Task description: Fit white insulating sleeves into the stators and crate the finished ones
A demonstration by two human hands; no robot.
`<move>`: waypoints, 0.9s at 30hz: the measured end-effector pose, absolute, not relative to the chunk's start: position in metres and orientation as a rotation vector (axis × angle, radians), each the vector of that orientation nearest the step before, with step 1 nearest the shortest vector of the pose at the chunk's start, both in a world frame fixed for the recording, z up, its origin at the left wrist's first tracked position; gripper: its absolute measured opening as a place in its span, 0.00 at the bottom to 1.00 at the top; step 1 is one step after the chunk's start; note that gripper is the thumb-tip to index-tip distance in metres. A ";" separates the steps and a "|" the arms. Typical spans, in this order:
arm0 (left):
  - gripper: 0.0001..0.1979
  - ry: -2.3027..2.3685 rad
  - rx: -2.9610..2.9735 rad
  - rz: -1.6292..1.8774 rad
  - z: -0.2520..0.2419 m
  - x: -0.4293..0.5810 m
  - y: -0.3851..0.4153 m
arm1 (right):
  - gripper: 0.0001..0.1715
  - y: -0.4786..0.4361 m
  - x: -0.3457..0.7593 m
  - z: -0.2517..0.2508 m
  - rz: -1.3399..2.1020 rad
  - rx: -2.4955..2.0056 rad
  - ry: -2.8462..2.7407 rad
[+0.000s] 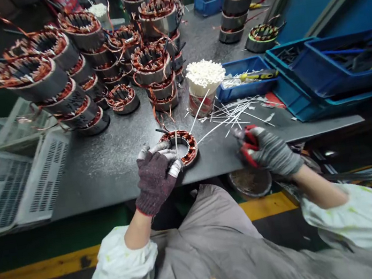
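Dark factory worktop (117,179) carries one copper-wound stator (187,144) at its near edge, one white tie (176,143) rising from its bore. Left hand (155,180) pinches the stator's rim; right hand (271,151) clenches one pair of red-handled cutters (249,145). Many more stators (155,63) stand stacked farther off.

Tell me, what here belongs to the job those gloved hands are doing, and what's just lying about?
In use: left hand, right hand, red-handled cutters, copper-wound stator, loose white cable ties.
Lying about: stacked stators, yellow-handled screwdriver, blue plastic crates.
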State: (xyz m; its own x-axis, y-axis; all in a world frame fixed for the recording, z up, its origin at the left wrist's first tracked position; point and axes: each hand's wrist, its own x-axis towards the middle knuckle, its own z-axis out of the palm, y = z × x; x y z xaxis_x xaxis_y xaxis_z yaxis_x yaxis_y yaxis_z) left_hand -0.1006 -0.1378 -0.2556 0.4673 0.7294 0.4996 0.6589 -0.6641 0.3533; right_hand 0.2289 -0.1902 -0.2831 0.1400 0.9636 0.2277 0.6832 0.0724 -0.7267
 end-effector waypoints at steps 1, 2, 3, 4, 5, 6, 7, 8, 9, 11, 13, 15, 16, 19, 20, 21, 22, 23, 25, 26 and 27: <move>0.06 1.226 2.588 0.965 -0.255 -0.103 -0.138 | 0.27 -0.189 0.217 -0.286 0.402 -1.714 -1.697; 0.06 1.227 2.582 0.960 -0.254 -0.105 -0.138 | 0.30 -0.186 0.205 -0.288 0.338 -1.742 -1.789; 0.06 1.232 2.578 0.952 -0.253 -0.106 -0.139 | 0.33 -0.182 0.195 -0.290 0.279 -1.751 -1.883; 0.06 1.238 2.577 0.946 -0.253 -0.106 -0.140 | 0.36 -0.177 0.186 -0.291 0.241 -1.739 -1.964; 0.06 1.244 2.576 0.947 -0.254 -0.106 -0.141 | 0.38 -0.172 0.179 -0.292 0.230 -1.711 -2.019; 0.06 1.245 2.575 0.961 -0.255 -0.106 -0.141 | 0.40 -0.166 0.172 -0.293 0.233 -1.678 -2.060; 0.05 1.242 2.575 0.983 -0.255 -0.105 -0.142 | 0.41 -0.162 0.167 -0.293 0.244 -1.648 -2.096; 0.04 1.237 2.573 1.010 -0.256 -0.105 -0.142 | 0.41 -0.157 0.164 -0.292 0.256 -1.626 -2.127; 0.04 1.232 2.571 1.040 -0.257 -0.104 -0.143 | 0.42 -0.154 0.162 -0.292 0.267 -1.613 -2.153; 0.03 1.238 2.571 1.076 -0.258 -0.103 -0.143 | 0.42 -0.152 0.160 -0.290 0.275 -1.606 -2.190; 0.03 1.249 2.577 1.090 -0.258 -0.102 -0.143 | 0.42 -0.152 0.162 -0.288 0.267 -1.617 -2.208; 0.03 1.249 2.582 1.102 -0.258 -0.101 -0.143 | 0.43 -0.154 0.163 -0.286 0.259 -1.636 -2.222; 0.03 1.241 2.582 1.114 -0.258 -0.101 -0.143 | 0.44 -0.154 0.164 -0.285 0.261 -1.650 -2.229; 0.02 1.220 2.580 1.172 -0.258 -0.100 -0.144 | 0.45 -0.156 0.163 -0.278 0.328 -1.740 -2.262; 0.02 1.220 2.577 1.188 -0.258 -0.099 -0.144 | 0.43 -0.157 0.163 -0.275 0.372 -1.800 -2.271; 0.02 1.226 2.573 1.198 -0.259 -0.099 -0.145 | 0.40 -0.159 0.164 -0.272 0.418 -1.874 -2.269; 0.02 1.241 2.567 1.200 -0.260 -0.098 -0.146 | 0.36 -0.161 0.165 -0.269 0.456 -1.955 -2.256; 0.03 1.259 2.562 1.198 -0.260 -0.098 -0.147 | 0.33 -0.163 0.167 -0.266 0.477 -2.038 -2.231; 0.03 1.294 2.553 1.199 -0.263 -0.097 -0.149 | 0.32 -0.165 0.170 -0.262 0.447 -2.174 -2.155; 0.03 1.309 2.551 1.206 -0.265 -0.096 -0.151 | 0.33 -0.165 0.170 -0.261 0.407 -2.210 -2.117; 0.03 1.322 2.550 1.215 -0.266 -0.095 -0.152 | 0.35 -0.163 0.169 -0.259 0.362 -2.223 -2.093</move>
State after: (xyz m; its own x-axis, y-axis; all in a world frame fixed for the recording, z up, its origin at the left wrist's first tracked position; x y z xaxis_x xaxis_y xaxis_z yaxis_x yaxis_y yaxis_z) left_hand -0.0955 -0.1522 -0.2662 0.3371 0.7020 0.6273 0.6842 -0.6404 0.3490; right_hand 0.1694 -0.1634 -0.2592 0.0463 0.9912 -0.1244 0.9754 -0.0717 -0.2084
